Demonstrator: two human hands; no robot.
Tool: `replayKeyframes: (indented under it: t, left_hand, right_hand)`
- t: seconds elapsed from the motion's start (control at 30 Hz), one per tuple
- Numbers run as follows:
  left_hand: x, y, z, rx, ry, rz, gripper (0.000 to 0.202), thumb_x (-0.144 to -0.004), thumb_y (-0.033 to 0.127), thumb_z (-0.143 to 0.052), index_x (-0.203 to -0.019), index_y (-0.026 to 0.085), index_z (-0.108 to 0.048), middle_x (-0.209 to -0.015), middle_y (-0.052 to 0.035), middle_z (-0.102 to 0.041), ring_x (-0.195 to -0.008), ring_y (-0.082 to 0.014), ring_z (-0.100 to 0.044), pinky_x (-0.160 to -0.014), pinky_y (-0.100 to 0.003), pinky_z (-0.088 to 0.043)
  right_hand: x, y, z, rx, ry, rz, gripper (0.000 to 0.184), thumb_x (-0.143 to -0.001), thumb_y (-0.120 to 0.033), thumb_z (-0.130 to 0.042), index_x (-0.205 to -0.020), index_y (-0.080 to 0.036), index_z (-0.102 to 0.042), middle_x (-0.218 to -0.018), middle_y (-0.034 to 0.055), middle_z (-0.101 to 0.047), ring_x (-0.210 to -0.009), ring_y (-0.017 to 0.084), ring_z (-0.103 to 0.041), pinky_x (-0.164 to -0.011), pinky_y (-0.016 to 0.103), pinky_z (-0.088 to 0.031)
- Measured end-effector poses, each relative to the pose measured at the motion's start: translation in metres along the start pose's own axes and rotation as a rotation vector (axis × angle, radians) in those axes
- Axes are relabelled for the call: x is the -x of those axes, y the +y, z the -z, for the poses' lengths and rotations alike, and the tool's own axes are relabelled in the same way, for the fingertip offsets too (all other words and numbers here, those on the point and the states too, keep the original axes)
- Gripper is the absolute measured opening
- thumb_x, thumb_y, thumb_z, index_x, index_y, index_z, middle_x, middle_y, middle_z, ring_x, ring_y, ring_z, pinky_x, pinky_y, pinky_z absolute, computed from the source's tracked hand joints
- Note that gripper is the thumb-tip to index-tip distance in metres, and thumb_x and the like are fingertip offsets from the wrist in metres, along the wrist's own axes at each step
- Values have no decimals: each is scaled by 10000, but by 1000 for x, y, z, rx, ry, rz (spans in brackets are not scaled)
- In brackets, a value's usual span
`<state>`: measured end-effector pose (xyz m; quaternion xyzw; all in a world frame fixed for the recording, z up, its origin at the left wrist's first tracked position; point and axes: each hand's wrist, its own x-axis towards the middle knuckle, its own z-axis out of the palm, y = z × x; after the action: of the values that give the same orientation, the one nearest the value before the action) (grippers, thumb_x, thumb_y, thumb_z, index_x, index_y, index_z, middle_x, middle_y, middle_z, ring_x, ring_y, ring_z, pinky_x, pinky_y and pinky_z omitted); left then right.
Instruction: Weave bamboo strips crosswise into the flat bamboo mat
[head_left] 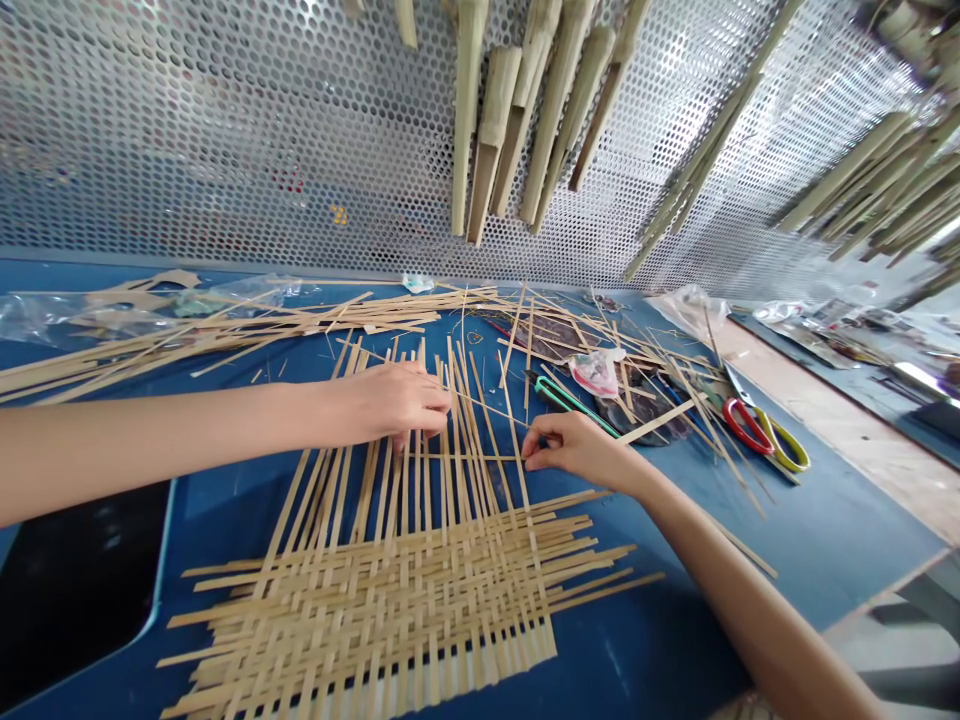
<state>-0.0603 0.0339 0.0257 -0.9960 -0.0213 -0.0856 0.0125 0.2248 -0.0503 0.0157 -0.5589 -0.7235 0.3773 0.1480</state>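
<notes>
A partly woven mat of pale bamboo strips [390,590] lies on the blue table, its long loose strips fanning away from me. My left hand [401,400] rests over these loose strips with its fingers curled down among them; the fingertips are partly hidden. To its right, my right hand [559,440] is closed in a pinch at the right edge of the fan. A narrow bamboo strip [469,457] runs crosswise between both hands, across the loose strips. Another thin strip [491,408] slants from above the left hand toward the right fingers.
Red-and-yellow-handled scissors [765,435] and a green cutter [562,395] lie right. Loose bamboo strips [300,325] cover the table's back. A dark flat tablet-like thing [82,580] lies left. Bamboo pieces [517,110] hang on the perforated metal panel [225,140].
</notes>
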Motion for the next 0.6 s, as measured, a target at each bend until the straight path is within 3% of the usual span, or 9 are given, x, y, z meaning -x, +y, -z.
replayKeyframes:
  t: [0.2,0.6]
  left_hand:
    - [0,-2,2,-80,-15,-13,260,-843,133,-672,-660,215,-506,-671,34,-603,-678,-164,-509,-678,-332,-324]
    - [9,8,3,-144,-8,63,270,-818,7,-583,-655,208,-505,-672,28,-573,-593,-146,-458,-589,-307,-328]
  right_hand:
    - [2,-2,-1,-2,6,-18,53,-719,-131,-721,-697,-170,-692,-504,-84,-433,-511,94,-364,-513,252,-241]
    - [4,0,-2,-28,-1,-21,42,-734,-204,-720,-712,-179,-694,-504,-70,-434,-503,98,-349,-503,259,-243]
